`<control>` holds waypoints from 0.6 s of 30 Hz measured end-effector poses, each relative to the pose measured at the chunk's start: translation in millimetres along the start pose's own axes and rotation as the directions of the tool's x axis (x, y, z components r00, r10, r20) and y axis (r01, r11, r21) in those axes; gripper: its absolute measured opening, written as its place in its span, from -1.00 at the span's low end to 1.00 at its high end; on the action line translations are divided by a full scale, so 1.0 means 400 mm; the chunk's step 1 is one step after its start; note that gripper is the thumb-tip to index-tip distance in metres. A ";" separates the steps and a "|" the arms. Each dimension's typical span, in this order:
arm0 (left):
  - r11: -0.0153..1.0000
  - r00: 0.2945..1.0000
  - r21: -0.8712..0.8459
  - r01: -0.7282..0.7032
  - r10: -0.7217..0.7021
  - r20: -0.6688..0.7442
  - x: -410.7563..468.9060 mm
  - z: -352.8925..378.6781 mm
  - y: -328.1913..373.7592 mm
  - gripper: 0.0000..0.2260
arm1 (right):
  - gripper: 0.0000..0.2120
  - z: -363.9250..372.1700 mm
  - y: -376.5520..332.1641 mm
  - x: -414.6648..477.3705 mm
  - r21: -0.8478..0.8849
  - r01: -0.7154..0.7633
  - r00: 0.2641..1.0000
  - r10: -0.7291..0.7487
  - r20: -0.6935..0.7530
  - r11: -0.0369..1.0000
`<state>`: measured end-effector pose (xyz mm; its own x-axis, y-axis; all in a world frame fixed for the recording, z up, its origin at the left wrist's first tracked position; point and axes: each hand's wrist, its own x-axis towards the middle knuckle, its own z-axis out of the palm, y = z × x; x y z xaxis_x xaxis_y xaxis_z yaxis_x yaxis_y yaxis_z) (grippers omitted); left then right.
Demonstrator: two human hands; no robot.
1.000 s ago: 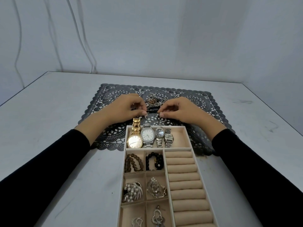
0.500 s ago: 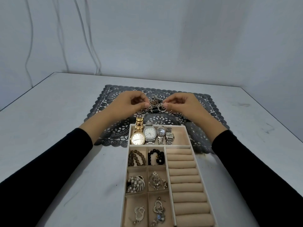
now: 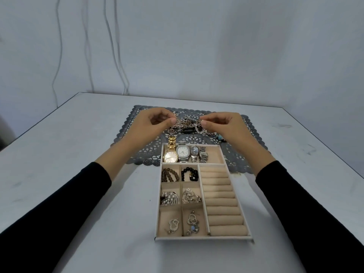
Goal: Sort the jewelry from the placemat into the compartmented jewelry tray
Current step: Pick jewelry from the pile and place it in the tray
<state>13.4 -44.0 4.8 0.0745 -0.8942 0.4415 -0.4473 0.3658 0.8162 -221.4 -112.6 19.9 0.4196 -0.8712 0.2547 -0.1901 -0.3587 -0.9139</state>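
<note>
Nearest on the bench (image 3: 78, 154), the jewelry tray (image 3: 202, 239) holds two heart pendants in its front compartments, two brooches in the next row, then a brown bead bracelet (image 3: 169, 174) and a black bead bracelet (image 3: 189, 174); bare ring rolls (image 3: 220, 200) fill the right side. The far compartment contains four watches (image 3: 185, 153) side by side, the gold one's strap overhanging the far wall. Beyond the tray, on the grey lace placemat (image 3: 248, 131), lies a tangled heap of chains (image 3: 187, 125). The left hand (image 3: 149, 125) and right hand (image 3: 224, 125) flank the heap, thumb and forefinger fingers of each pinched closed on a strand at its left and right edges. A turquoise-beaded piece (image 3: 220, 137) lies just under the right hand.
</note>
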 end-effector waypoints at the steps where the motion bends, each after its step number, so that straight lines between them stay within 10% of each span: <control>1: 1.000 1.000 -0.019 -0.004 0.004 -0.016 -0.011 -0.001 0.008 -0.92 | -0.82 0.001 -0.006 -0.012 0.005 0.012 1.000 -0.012 0.007 1.000; 18: 0.993 0.992 -0.112 -0.033 0.019 -0.127 -0.170 -0.007 0.079 -0.94 | -0.80 0.032 -0.070 -0.187 0.092 0.166 0.978 -0.175 0.114 0.982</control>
<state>-3.4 28.9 1.7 0.1789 -0.8469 0.5007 -0.3469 0.4219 0.8376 -236.2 -33.2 22.6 0.5451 -0.7507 0.3733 -0.0358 -0.4657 -0.8842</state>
